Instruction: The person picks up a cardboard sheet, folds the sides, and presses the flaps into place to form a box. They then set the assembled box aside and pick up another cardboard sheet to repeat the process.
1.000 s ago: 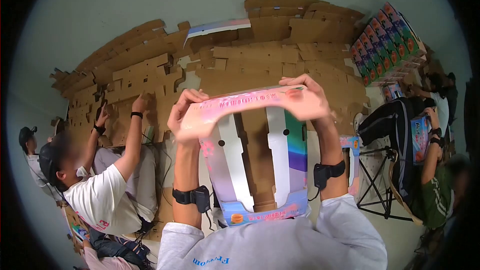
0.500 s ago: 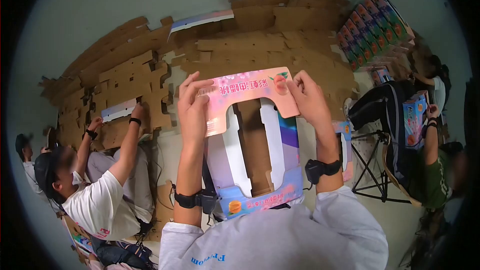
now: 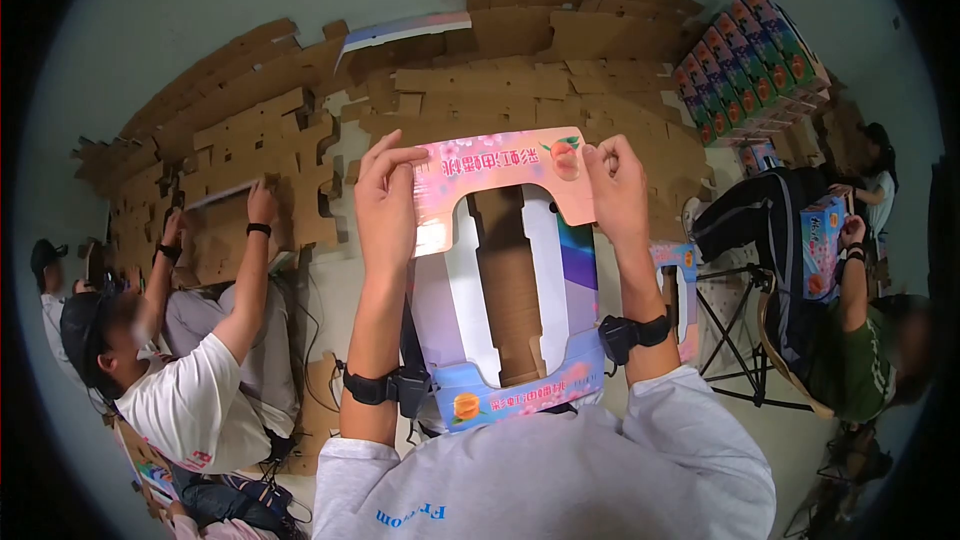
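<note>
A printed cardboard fruit box (image 3: pixel 575 285), lilac and blue outside with white inner flaps, lies in front of my body. At its far end stands a pink panel (image 3: pixel 490 155) with a peach picture, printed characters and a wide cutout. The left edge of that panel is pinched in my left hand (image 3: pixel 385 190), fingers bent over its upper corner. My right hand (image 3: pixel 618 185) grips the opposite edge beside the peach picture, thumb on the printed face. The near end of the box is a blue panel (image 3: pixel 520 400) close to my shirt. Brown cardboard shows through the middle opening.
Flattened brown cardboard (image 3: pixel 480 90) covers the floor ahead. Stacked printed boxes (image 3: pixel 745 70) stand at the back right. A person in a white shirt (image 3: pixel 195 410) holds a strip at left; another in green (image 3: pixel 850 360) handles a box by a folding stand (image 3: pixel 745 330).
Both my hands and the pink panel have shifted slightly, still gripped at both edges. At left, the other person's hands have raised the pale strip and turned it edge-on.
</note>
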The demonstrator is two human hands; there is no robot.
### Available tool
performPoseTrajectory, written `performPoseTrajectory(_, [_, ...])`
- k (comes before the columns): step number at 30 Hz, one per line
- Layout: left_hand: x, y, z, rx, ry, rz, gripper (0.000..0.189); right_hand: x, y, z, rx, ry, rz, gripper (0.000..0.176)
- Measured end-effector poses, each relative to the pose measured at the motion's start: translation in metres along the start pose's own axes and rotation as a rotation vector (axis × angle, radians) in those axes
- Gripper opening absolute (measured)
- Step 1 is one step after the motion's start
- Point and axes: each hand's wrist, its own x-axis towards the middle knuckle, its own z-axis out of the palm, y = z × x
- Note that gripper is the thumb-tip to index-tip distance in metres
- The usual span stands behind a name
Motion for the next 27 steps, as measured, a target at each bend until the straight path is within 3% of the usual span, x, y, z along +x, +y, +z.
performPoseTrajectory(14, [0.01,-0.003,-0.004,0.086,-0.04,-0.004,0.026,0.001,-0.003,0.007,0.036,0.047,0.063,0.027])
performPoseTrajectory(23, [0.015,-0.01,-0.001,0.119,-0.028,0.037,0.028,-0.009,-0.004,0.022,-0.089,0.178,-0.015,0.026])
performPoseTrajectory(27, [0.013,-0.007,-0.004,0.135,-0.029,0.048,0.027,-0.004,0.005,0.013,0.104,0.129,0.102,0.024])
